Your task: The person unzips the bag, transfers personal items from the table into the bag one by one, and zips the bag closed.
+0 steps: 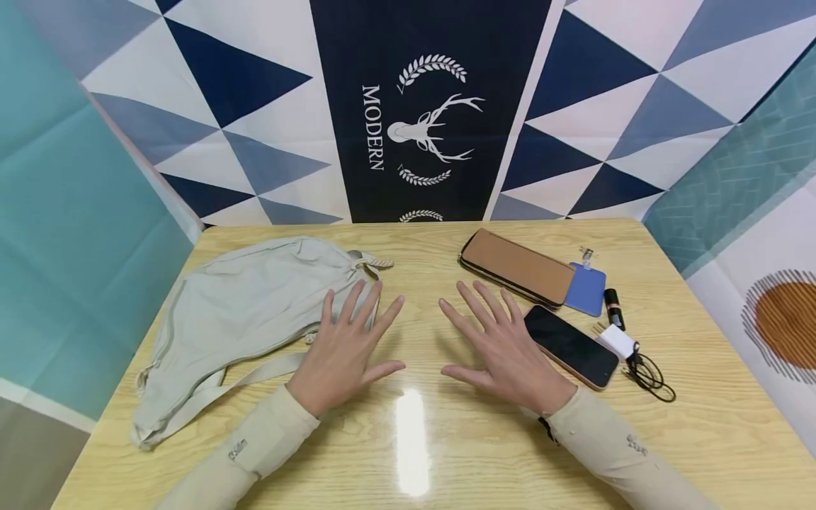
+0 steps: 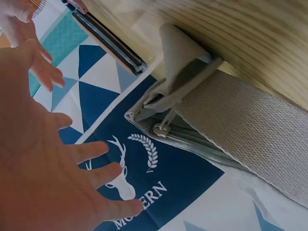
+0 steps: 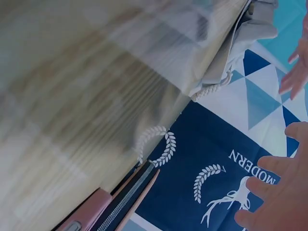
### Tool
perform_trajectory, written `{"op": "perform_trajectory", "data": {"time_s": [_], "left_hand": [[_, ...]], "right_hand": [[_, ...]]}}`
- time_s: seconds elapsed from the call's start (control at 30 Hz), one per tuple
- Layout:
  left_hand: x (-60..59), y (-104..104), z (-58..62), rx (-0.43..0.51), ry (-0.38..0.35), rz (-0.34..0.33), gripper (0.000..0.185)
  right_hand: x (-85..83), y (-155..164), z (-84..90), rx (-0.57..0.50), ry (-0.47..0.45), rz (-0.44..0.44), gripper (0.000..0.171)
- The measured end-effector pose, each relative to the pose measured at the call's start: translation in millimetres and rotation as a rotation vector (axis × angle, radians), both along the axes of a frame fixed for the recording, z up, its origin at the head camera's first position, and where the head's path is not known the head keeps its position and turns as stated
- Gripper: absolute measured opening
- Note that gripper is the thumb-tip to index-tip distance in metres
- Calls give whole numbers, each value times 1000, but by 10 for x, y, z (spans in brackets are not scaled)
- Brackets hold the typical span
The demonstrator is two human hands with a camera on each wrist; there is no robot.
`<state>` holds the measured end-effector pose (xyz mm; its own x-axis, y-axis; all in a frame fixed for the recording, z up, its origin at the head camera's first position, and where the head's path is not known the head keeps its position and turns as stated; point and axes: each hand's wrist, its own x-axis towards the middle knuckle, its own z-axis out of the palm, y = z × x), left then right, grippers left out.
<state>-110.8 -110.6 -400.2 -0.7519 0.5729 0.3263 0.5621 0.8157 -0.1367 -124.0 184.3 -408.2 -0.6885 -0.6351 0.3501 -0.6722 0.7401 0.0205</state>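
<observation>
Resting palm-down with fingers spread wide, the left hand point(image 1: 344, 350) is touching the edge of the grey fabric bag point(image 1: 236, 319) lying on the table point(image 1: 414, 439), while the right hand point(image 1: 503, 350), equally splayed and holding nothing, is sitting just beside the phone point(image 1: 571, 346); gripping the bag's zipper end looks the sound start.

1. Left hand point(image 1: 344, 354) flat, fingers spread, fingertips over the edge of grey bag point(image 1: 242, 312).
2. Right hand point(image 1: 503, 350) flat, spread; phone point(image 1: 571, 346) just beside it, brown wallet point(image 1: 518, 268) beyond fingertips.
</observation>
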Motion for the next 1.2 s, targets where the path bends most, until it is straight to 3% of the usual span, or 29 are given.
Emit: {"op": "perform_trajectory", "data": {"time_s": [0.23, 0.5, 0.77, 0.9, 1.03, 1.2], "left_hand": [[82, 39, 36, -5, -52, -65, 73], [114, 111, 68, 1, 27, -175, 36], [207, 83, 129, 105, 71, -287, 15], [244, -11, 163, 157, 36, -267, 14], [294, -190, 172, 204, -5, -182, 16], [357, -412, 146, 250, 11, -92, 10]], "right_hand": [[36, -31, 25, -19, -22, 18, 85], [30, -75, 29, -87, -57, 38, 75], [32, -150, 24, -114, -62, 74, 64], [32, -180, 24, -114, -71, 92, 63], [17, -232, 36, -107, -74, 118, 58], [-6, -298, 51, -101, -76, 140, 52]]}}
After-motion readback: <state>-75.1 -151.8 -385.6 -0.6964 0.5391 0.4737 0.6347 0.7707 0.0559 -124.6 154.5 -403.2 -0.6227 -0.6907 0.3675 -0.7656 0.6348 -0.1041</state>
